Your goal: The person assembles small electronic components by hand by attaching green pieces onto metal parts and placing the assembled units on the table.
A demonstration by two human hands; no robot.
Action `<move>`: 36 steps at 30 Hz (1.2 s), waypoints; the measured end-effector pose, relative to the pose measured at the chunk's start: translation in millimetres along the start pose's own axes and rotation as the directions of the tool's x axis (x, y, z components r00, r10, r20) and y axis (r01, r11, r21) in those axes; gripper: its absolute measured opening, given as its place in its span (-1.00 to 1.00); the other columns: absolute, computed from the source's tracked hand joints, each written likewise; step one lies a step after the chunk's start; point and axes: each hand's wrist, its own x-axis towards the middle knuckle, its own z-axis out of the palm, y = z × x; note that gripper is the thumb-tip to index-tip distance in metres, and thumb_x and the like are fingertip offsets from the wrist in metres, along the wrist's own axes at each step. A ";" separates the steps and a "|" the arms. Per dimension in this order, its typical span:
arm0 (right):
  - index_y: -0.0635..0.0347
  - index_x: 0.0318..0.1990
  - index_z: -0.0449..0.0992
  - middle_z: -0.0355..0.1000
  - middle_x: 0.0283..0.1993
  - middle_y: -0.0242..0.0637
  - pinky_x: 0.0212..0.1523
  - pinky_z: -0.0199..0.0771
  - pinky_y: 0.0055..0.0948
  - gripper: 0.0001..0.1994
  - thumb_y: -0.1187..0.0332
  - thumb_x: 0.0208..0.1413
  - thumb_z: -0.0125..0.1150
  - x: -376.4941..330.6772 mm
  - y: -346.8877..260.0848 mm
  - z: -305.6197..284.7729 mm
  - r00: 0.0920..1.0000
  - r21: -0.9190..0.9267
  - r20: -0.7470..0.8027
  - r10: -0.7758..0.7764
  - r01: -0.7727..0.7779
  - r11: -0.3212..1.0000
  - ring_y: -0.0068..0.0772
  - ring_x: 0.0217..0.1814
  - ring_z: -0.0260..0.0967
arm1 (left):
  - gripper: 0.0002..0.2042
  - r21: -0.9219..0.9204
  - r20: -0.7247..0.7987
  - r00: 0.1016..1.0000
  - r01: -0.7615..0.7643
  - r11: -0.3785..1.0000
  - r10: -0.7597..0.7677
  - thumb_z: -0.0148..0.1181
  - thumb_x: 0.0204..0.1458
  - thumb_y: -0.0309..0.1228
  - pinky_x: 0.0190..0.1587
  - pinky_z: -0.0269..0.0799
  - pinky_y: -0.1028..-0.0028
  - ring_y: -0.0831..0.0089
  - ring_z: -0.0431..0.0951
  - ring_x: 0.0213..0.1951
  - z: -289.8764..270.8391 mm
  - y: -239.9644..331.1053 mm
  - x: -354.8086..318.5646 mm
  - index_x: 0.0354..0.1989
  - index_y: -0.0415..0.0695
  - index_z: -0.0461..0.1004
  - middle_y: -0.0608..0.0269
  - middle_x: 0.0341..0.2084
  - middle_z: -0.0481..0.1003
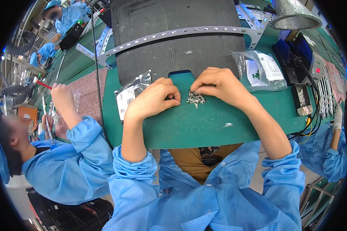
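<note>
A small pile of tiny grey and white parts (196, 99) lies on the green mat between my hands; their kind is too small to make out. My right hand (219, 84) is at the pile's upper edge, its thumb and forefinger pinched together. Whatever lies between those fingertips is hidden. Left of the pile, my left hand (156, 98) rests low over the mat with its fingers curled and the thumb close to the forefinger. I cannot make out anything held there. Partly under that hand and wrist lies a silvery bag with a white label (126, 99).
A clear plastic bag (260, 71) with green bits and a label lies right of my right hand. Beyond is a dark board (150, 57) under a perforated metal bar (173, 34). A metal funnel-shaped duct (295, 17) hangs at the far right. Co-workers sit on both sides; a cable (97, 77) runs on my left.
</note>
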 end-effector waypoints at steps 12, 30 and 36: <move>0.27 -0.34 0.55 0.48 -0.42 -0.38 -0.31 0.38 -0.64 -0.89 0.48 -0.06 0.19 0.6 -3.0 -7.3 0.935 0.403 -0.039 0.351 -0.307 0.862 -0.65 -0.35 0.39 | -0.89 -0.321 -0.168 0.966 0.134 0.938 -0.195 0.18 -0.14 -0.49 -0.37 0.36 0.53 0.47 0.48 -0.47 -4.7 14.1 2.7 -0.45 -0.25 0.43 0.20 -0.52 0.45; 0.27 -0.33 0.47 0.42 -0.37 -0.41 -0.37 0.34 -0.71 -0.90 0.48 -0.02 0.18 2.5 -3.3 -6.3 0.926 0.536 -0.132 0.354 -0.234 0.811 -0.69 -0.40 0.33 | -0.83 -0.875 -0.279 0.915 -0.116 0.470 -0.293 0.15 -0.03 -0.54 -0.23 0.40 0.60 0.54 0.49 -0.34 18.9 23.2 22.5 -0.24 -0.30 0.46 0.15 -0.39 0.51; 0.29 -0.34 0.50 0.45 -0.39 -0.41 -0.36 0.35 -0.71 -0.90 0.50 -0.05 0.19 0.9 -6.4 -7.1 0.914 0.485 -0.112 0.389 -0.292 0.825 -0.71 -0.40 0.34 | -0.82 -0.881 -0.309 0.899 -0.148 0.450 -0.310 0.16 -0.04 -0.54 -0.22 0.39 0.59 0.55 0.48 -0.33 20.1 24.1 23.0 -0.24 -0.31 0.48 0.17 -0.36 0.51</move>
